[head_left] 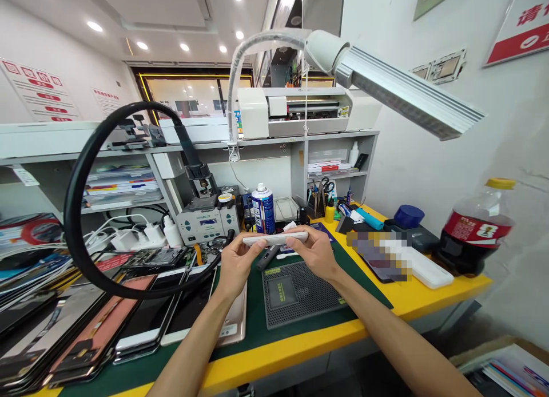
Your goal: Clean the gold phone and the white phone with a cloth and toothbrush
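Between both hands I hold up a thin silver-white phone (275, 238), seen edge-on, so its faces are hidden. My left hand (237, 264) grips its left end, thumb along the near edge. The other end is in my right hand (316, 251), its thumb pressed on the same edge. Below them lies a grey perforated work pad (306, 311) on a green mat (255, 314). Just behind the phone stands a blue-and-white spray can (262, 209). A dark slim tool (267, 258) lies under the phone, partly covered.
Several phones and screens (146, 311) crowd the left. A thick black hose (72, 214) loops over them from the hot-air station (208, 222). On the right are a cola bottle (476, 231), a white slab (429, 268) and a blue round lid (408, 215). A lamp (412, 91) hangs overhead.
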`<state>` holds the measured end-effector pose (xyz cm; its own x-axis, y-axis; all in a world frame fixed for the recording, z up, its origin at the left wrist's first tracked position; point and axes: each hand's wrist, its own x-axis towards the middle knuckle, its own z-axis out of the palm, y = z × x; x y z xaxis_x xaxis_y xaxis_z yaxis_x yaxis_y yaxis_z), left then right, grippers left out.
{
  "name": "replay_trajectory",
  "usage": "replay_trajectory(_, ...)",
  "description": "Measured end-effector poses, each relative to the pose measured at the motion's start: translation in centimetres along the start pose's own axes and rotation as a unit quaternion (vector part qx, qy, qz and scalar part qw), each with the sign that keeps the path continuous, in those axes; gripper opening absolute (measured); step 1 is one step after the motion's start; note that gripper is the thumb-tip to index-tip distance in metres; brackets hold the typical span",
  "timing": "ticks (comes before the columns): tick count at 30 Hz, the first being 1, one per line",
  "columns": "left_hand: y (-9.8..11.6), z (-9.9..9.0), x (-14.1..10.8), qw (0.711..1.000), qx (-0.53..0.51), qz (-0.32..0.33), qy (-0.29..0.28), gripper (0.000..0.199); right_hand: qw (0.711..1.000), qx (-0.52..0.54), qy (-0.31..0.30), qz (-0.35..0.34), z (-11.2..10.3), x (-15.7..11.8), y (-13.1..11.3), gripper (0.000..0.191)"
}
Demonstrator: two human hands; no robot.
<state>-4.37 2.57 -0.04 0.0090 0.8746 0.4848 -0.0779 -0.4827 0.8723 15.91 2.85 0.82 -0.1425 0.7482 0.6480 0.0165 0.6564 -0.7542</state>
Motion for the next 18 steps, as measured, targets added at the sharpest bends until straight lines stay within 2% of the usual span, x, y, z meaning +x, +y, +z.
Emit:
replay_trajectory(12,1.2,0.0,0.1,0.998,-0.040,-0.027,-0.032,0.035,0.999,0.011,-0.020,0.038,-0.1,-0.2,-0.5,0.034)
replay_trajectory(18,1.7,0.1,0.2,0.989,-0.117,-0.070,-0.064,0.035,0.997,0.045,-0.024,0.061,-0.1,-0.1,-0.6,0.037)
